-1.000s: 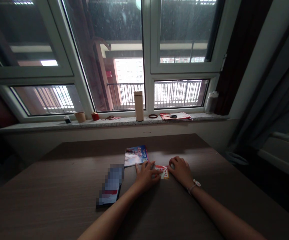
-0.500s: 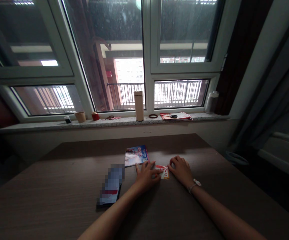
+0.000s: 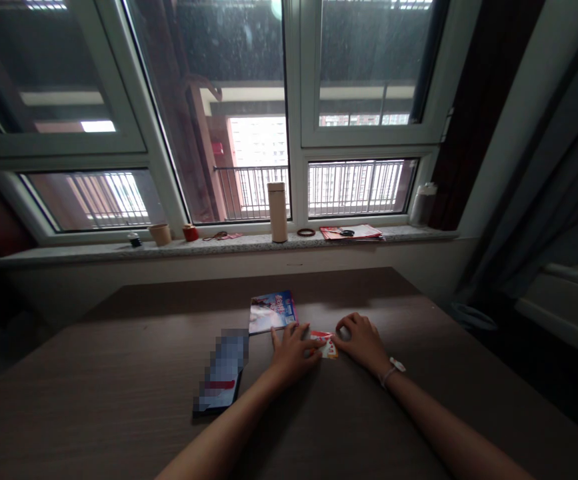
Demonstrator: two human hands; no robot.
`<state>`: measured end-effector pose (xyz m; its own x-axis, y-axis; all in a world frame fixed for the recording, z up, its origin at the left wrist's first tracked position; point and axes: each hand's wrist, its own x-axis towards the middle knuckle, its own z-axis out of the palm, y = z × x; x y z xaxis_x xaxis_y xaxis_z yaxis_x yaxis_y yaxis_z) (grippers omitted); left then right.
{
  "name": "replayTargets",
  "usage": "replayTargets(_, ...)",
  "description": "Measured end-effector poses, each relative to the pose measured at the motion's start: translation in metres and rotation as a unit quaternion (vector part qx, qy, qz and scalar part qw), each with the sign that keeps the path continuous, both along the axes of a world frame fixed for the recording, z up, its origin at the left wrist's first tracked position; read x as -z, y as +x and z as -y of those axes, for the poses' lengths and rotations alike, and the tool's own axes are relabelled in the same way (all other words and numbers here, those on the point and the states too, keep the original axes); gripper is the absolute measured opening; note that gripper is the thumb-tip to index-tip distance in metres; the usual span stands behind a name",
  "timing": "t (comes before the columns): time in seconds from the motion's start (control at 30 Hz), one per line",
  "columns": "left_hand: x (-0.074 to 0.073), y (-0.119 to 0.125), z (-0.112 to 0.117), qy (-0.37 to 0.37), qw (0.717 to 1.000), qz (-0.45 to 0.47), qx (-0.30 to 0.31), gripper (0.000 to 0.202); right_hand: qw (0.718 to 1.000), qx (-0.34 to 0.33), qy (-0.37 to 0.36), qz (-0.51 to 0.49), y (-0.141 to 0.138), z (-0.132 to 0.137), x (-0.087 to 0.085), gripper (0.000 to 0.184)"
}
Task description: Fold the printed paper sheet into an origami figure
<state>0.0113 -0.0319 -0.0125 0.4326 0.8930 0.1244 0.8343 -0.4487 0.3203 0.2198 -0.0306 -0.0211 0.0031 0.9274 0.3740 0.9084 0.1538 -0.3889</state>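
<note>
A small piece of red, white and orange printed paper (image 3: 328,347) lies on the brown table. My left hand (image 3: 295,351) rests on its left side with fingers spread, the index finger reaching over the paper. At the paper's right edge, my right hand (image 3: 363,341) has thumb and index finger curled into a pinch on it. Just beyond my left fingers lies a blue and pink printed booklet (image 3: 273,311). A phone (image 3: 223,370) with a blurred screen is to the left of my left forearm.
The table (image 3: 119,373) reaches toward the window wall. On the stone sill (image 3: 249,245) stand a beige flask (image 3: 278,213), a paper cup (image 3: 160,234), a small red container (image 3: 190,233) and a clear bottle (image 3: 423,205). Scissors (image 3: 347,233) lie on red-edged papers (image 3: 369,231) there.
My right hand has shifted slightly left, its fingertips now over the paper's right edge, and the upper right part of the paper looks changed. The left hand stays in place.
</note>
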Motion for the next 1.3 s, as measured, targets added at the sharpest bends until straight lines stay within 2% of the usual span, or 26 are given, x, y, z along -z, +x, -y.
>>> replayTargets(0.5,-0.001,0.001,0.0,-0.002,1.0,0.0,-0.001,0.03,0.999,-0.02,-0.036,0.004,-0.002,0.007,-0.003,0.04)
replayTargets(0.8,-0.002,0.001,0.0,-0.008,1.0,-0.005,-0.003,0.031,0.998,-0.03,-0.049,0.021,-0.004,0.01,0.004,0.061)
replayTargets(1.3,0.001,-0.001,0.001,0.01,1.0,0.017,-0.006,0.034,0.996,-0.055,-0.066,0.026,0.0,0.013,0.003,0.064)
